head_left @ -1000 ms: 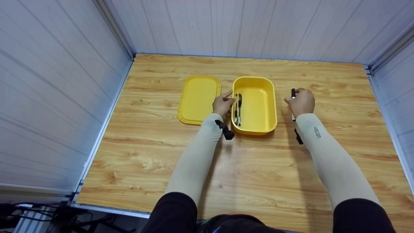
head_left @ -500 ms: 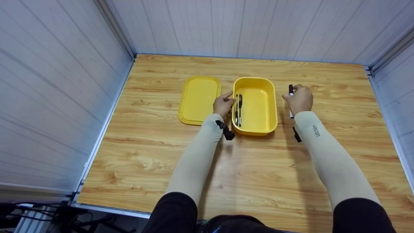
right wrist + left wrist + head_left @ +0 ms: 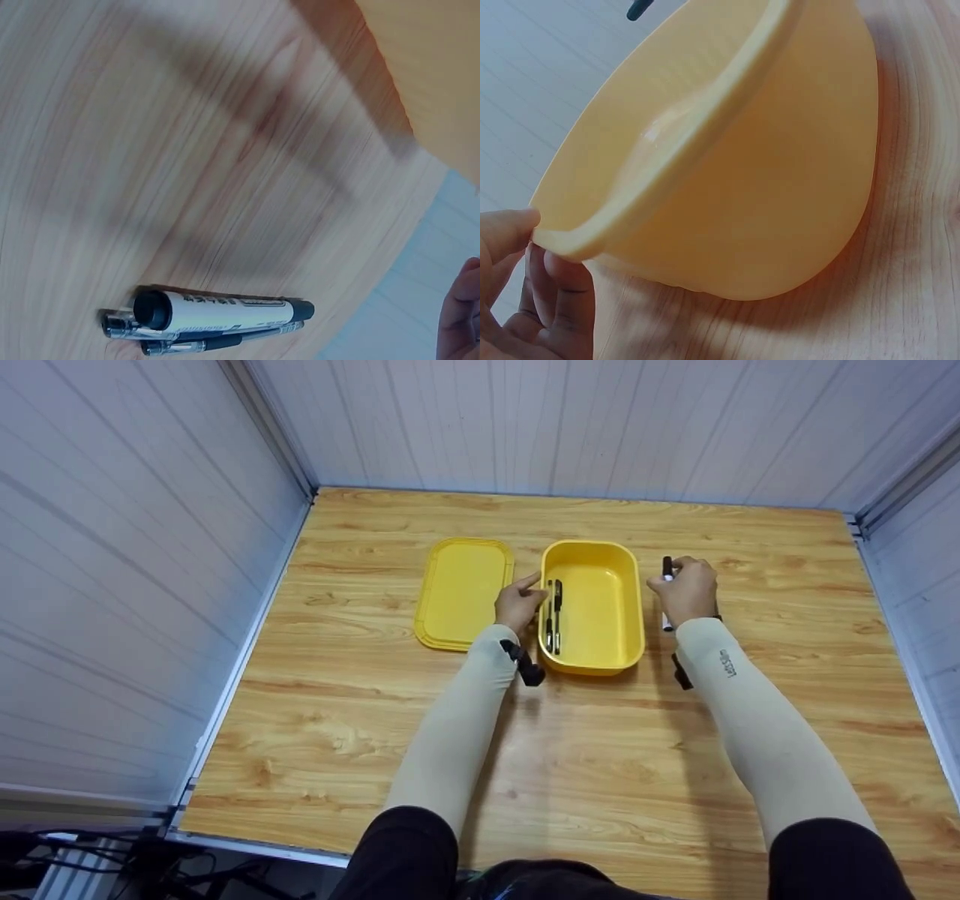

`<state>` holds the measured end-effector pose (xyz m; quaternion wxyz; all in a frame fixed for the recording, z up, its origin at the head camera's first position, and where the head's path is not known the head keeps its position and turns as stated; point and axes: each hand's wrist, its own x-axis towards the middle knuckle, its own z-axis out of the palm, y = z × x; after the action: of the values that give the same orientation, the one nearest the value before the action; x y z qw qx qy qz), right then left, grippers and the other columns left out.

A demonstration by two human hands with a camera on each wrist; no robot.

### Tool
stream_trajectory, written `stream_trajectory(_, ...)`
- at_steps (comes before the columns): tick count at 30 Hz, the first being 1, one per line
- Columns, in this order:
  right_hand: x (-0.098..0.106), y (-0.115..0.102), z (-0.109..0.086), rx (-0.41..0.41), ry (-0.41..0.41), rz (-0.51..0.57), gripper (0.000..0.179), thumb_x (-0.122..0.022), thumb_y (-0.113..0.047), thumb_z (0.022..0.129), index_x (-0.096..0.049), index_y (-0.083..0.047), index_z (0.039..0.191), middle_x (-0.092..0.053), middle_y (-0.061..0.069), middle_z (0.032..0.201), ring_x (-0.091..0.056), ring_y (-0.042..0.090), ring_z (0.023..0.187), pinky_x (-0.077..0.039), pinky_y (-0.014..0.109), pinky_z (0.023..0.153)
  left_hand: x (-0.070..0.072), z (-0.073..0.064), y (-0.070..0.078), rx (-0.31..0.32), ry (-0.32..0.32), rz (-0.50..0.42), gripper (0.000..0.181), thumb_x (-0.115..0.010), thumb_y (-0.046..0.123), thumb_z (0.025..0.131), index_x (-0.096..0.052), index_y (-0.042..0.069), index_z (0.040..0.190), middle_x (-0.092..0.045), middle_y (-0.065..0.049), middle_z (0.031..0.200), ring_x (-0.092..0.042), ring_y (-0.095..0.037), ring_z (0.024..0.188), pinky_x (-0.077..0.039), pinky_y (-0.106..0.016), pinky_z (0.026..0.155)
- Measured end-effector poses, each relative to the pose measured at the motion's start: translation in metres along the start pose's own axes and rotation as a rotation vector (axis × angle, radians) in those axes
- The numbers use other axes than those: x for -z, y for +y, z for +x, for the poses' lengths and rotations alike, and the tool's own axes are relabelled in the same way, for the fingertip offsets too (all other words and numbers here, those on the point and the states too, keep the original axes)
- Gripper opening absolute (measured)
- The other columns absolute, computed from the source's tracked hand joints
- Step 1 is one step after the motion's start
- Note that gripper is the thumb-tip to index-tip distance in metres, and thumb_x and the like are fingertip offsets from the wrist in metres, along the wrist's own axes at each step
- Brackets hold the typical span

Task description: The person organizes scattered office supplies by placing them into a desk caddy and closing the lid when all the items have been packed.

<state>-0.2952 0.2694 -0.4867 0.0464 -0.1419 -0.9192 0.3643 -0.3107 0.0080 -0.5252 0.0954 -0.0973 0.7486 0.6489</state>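
Observation:
My left hand (image 3: 519, 604) pinches the left rim of a yellow plastic box (image 3: 628, 660). In the left wrist view, its fingers (image 3: 510, 229) lie above and below the rim at one corner. Two slim pens, a black-capped pen (image 3: 557, 596) and another pen (image 3: 549, 634), rest along the box's left inside wall. Right of the box, my right hand (image 3: 691, 591) holds a white marker (image 3: 667, 622) with a black cap, upright in the view. In the right wrist view, only a few fingers (image 3: 459, 311) show at the edge, and the held marker is out of frame.
Another white marker (image 3: 232, 313) and two clear pens (image 3: 214, 343) lie together on the table in the right wrist view; my right arm hides most of them from the head view. A yellow lid (image 3: 465, 592) lies left of the box. White panels (image 3: 480, 427) enclose the wooden table (image 3: 600, 780).
My right hand has moved a little to the left with the marker, closer to the box. The left hand stays at the rim.

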Motion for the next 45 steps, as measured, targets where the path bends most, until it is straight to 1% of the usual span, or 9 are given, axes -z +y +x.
stream_trajectory(5,-0.006,-0.003,0.000,0.029,0.040,-0.021,0.046,-0.060,-0.020,0.090,-0.060,0.004,0.129,-0.055,0.021,0.112,-0.052,0.030,0.097,-0.051,0.041,0.084,0.001,0.000,0.000,-0.010,-0.001,0.011,0.040,-0.068,0.014,0.094,-0.063,0.019,0.134,-0.073,-0.011,0.108,-0.070,-0.025,0.096,-0.057,-0.027,0.075)
stream_trajectory(8,-0.011,-0.006,0.000,0.051,0.072,-0.006,0.042,-0.062,-0.015,0.089,-0.063,0.005,0.126,-0.056,0.021,0.108,-0.051,0.031,0.099,-0.049,0.043,0.088,0.001,0.000,0.001,0.000,-0.007,0.006,0.041,-0.067,0.014,0.094,-0.063,0.020,0.135,-0.073,-0.010,0.110,-0.069,-0.024,0.097,-0.057,-0.027,0.076)
stream_trajectory(11,-0.015,-0.008,-0.002,0.055,0.073,0.009,0.042,-0.064,-0.014,0.089,-0.063,0.005,0.126,-0.056,0.021,0.108,-0.051,0.031,0.099,-0.050,0.042,0.088,0.002,-0.001,0.000,0.005,-0.011,0.009,0.041,-0.067,0.015,0.095,-0.062,0.020,0.135,-0.072,-0.010,0.111,-0.069,-0.024,0.098,-0.057,-0.028,0.077)
stream_trajectory(17,-0.020,-0.014,-0.006,0.049,0.046,0.036,0.045,-0.063,-0.017,0.090,-0.060,0.003,0.131,-0.056,0.020,0.110,-0.052,0.029,0.099,-0.052,0.040,0.086,0.003,-0.002,0.000,-0.002,-0.016,0.018,0.042,-0.066,0.016,0.095,-0.061,0.020,0.136,-0.072,-0.010,0.110,-0.069,-0.024,0.099,-0.057,-0.029,0.078)
stream_trajectory(21,-0.023,-0.017,-0.007,0.038,0.028,0.058,0.047,-0.063,-0.017,0.091,-0.059,0.002,0.134,-0.055,0.019,0.113,-0.053,0.028,0.100,-0.053,0.038,0.086,0.003,-0.003,0.001,0.006,-0.016,0.002,0.041,-0.066,0.015,0.095,-0.061,0.020,0.136,-0.072,-0.010,0.110,-0.069,-0.024,0.098,-0.057,-0.029,0.078)
stream_trajectory(26,-0.031,-0.020,-0.008,0.037,0.022,0.086,0.046,-0.066,-0.018,0.090,-0.061,0.001,0.131,-0.056,0.017,0.113,-0.052,0.026,0.100,-0.053,0.035,0.087,0.003,-0.004,0.001,0.016,-0.024,-0.022,0.041,-0.066,0.016,0.095,-0.061,0.021,0.136,-0.072,-0.010,0.109,-0.070,-0.024,0.094,-0.058,-0.030,0.075)
stream_trajectory(33,-0.040,-0.026,-0.009,0.026,-0.002,0.117,0.042,-0.065,-0.015,0.089,-0.062,0.002,0.128,-0.054,0.014,0.110,-0.051,0.024,0.100,-0.052,0.034,0.088,0.003,-0.004,0.002,0.008,-0.018,-0.015,0.042,-0.066,0.016,0.095,-0.061,0.021,0.136,-0.073,-0.010,0.110,-0.070,-0.024,0.088,-0.056,-0.028,0.068)
stream_trajectory(40,-0.049,-0.028,-0.009,0.026,0.000,0.124,0.043,-0.067,-0.014,0.088,-0.063,0.003,0.127,-0.056,0.015,0.109,-0.051,0.023,0.099,-0.051,0.033,0.088,0.002,-0.006,0.002,0.016,-0.020,-0.034,0.042,-0.066,0.016,0.095,-0.061,0.021,0.137,-0.073,-0.010,0.109,-0.069,-0.025,0.086,-0.057,-0.036,0.071)
stream_trajectory(45,-0.052,-0.028,-0.010,0.031,-0.005,0.117,0.043,-0.067,-0.015,0.087,-0.064,0.001,0.127,-0.057,0.014,0.108,-0.051,0.023,0.098,-0.049,0.034,0.087,0.001,-0.005,0.001,0.016,-0.009,-0.053,0.042,-0.066,0.014,0.095,-0.062,0.020,0.136,-0.073,-0.010,0.103,-0.069,-0.029,0.087,-0.056,-0.038,0.070)
